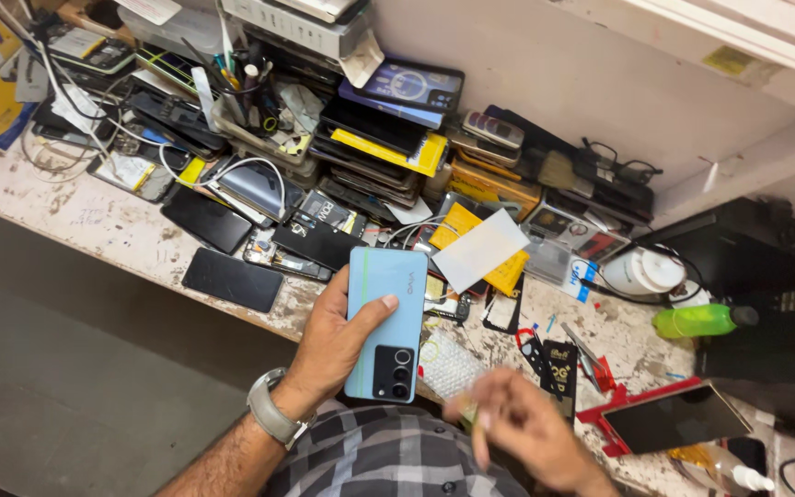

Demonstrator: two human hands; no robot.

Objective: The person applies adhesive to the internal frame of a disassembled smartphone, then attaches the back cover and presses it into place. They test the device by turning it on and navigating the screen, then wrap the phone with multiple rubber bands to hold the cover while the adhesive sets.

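Observation:
My left hand (331, 342) grips a light blue smartphone (386, 317), back side up, its camera block at the near end, held above the worn workbench (112, 225). My thumb lies across the phone's back. A grey wristwatch (271, 411) sits on that wrist. My right hand (522, 425) is blurred at the lower middle, fingers curled around a small thin yellowish object that I cannot identify, just right of the phone.
Piles of phones, screens and boxes (374, 138) fill the back of the bench. Two black phones (232, 279) lie near the front edge. A white sheet (480, 248), green bottle (697, 320), white jar (644, 272) and red phone holder (669, 419) stand to the right.

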